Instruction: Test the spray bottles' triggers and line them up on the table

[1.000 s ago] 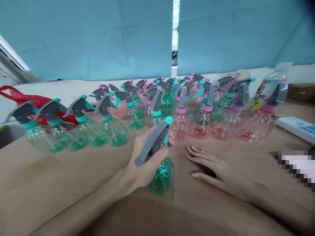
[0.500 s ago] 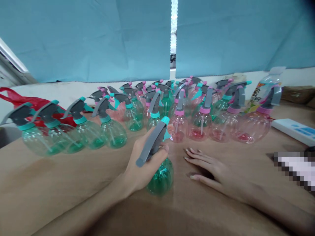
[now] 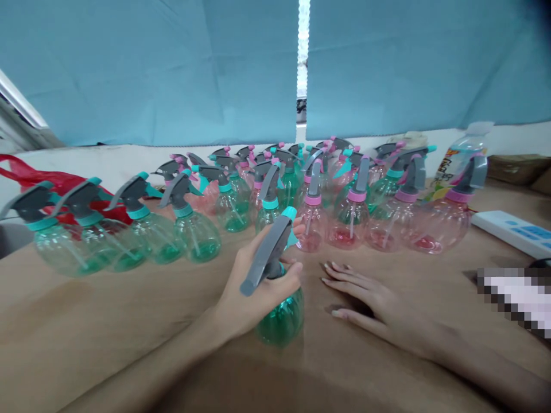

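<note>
Behind everything, the blue curtain (image 3: 150, 69) sits slightly lower in your view than a second ago. On your table (image 3: 107, 321), the row of green bottles (image 3: 200, 235) at left and the row of pink bottles (image 3: 346, 221) at right keep their places. Your right hand (image 3: 365, 292) stays resting there, released, fingers outstretched. Your left hand (image 3: 260, 301) still grasps a green spray bottle (image 3: 279, 321) around its neck, before the rows and between them. Your left thumb has shifted outward, baring more of the turquoise collar (image 3: 282, 268).
</note>
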`<action>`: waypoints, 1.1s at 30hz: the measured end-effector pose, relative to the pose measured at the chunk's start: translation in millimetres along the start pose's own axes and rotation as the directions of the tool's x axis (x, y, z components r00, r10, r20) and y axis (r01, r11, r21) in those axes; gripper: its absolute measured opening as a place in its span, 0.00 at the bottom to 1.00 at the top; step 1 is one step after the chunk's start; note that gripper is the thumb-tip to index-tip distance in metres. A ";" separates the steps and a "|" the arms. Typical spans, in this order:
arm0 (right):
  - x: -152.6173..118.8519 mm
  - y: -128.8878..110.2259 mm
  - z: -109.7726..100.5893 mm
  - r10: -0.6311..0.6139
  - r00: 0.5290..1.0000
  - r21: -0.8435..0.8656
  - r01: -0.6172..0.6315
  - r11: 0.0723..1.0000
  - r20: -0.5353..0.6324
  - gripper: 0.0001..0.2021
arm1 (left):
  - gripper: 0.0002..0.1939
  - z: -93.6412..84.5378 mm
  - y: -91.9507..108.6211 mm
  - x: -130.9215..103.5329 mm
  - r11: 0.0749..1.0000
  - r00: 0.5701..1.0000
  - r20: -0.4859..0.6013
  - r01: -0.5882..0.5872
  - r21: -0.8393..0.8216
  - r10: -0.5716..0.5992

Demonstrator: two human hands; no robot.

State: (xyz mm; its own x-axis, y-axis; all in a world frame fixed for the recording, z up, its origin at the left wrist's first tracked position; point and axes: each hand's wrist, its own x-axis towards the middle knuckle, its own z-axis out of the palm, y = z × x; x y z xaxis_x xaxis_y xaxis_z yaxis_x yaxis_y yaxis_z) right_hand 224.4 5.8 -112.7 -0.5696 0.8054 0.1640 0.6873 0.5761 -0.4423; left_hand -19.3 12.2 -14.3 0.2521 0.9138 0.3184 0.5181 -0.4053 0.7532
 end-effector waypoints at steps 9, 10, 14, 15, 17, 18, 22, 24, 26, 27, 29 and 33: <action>-1.1 2.3 2.7 -0.011 0.999 0.035 0.013 0.999 -0.037 0.26 | 0.11 -1.5 5.6 -1.2 0.999 1.000 -0.020 0.007 0.034 -0.006; -1.2 2.8 3.3 -0.010 0.999 0.038 0.011 0.999 -0.040 0.26 | 0.11 -1.0 4.9 -1.3 0.999 1.000 -0.014 -0.001 0.042 0.001; -1.4 3.8 4.6 -0.002 0.999 0.042 0.004 0.999 -0.040 0.26 | 0.13 1.9 -0.1 -0.1 0.998 1.000 -0.002 -0.031 0.054 0.032; -1.3 3.7 4.5 -0.003 0.999 0.043 0.004 0.999 -0.038 0.26 | 0.15 2.4 -0.9 0.3 0.998 0.999 0.003 -0.036 0.045 0.036; -1.0 3.0 3.9 -0.004 0.999 0.048 0.006 0.999 -0.038 0.26 | 0.18 2.5 -1.2 0.7 0.999 0.999 0.015 -0.037 0.025 0.037; -0.9 2.5 3.5 -0.006 0.999 0.049 0.008 0.999 -0.038 0.26 | 0.20 2.0 -0.7 0.7 0.999 0.999 0.023 -0.034 0.018 0.034; -0.6 1.0 2.3 -0.014 0.999 0.036 0.015 0.999 -0.035 0.25 | 0.22 -1.6 3.4 1.0 0.999 0.998 0.059 -0.031 0.010 0.031; -0.7 0.7 2.2 -0.014 0.999 0.036 0.015 0.999 -0.044 0.26 | 0.23 -2.7 5.1 1.6 1.000 0.996 0.080 -0.029 0.004 0.029; -0.9 0.6 2.2 -0.012 0.999 0.045 0.015 0.999 -0.048 0.26 | 0.26 -2.8 5.6 2.2 1.000 0.996 0.081 -0.024 -0.005 0.024; -1.1 0.6 2.2 -0.011 0.999 0.048 0.013 0.999 -0.046 0.26 | 0.27 -2.5 5.4 2.5 1.000 0.997 0.079 -0.023 -0.008 0.023; -1.3 0.5 2.2 -0.010 0.999 0.043 0.011 0.999 -0.037 0.26 | 0.28 -1.4 4.5 2.4 1.000 0.997 0.071 -0.016 -0.009 0.017; -1.3 1.1 2.4 -0.001 1.000 0.027 0.002 1.000 -0.027 0.26 | 0.23 0.9 4.6 -0.2 1.000 0.999 0.041 0.004 -0.013 -0.003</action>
State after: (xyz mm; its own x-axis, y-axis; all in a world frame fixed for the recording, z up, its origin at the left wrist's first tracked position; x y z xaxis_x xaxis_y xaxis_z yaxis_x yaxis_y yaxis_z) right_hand 224.8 5.0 -115.5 -0.5579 0.8082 0.1885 0.6739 0.5737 -0.4654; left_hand -16.3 10.1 -11.4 0.2836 0.9134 0.2920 0.5082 -0.4014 0.7620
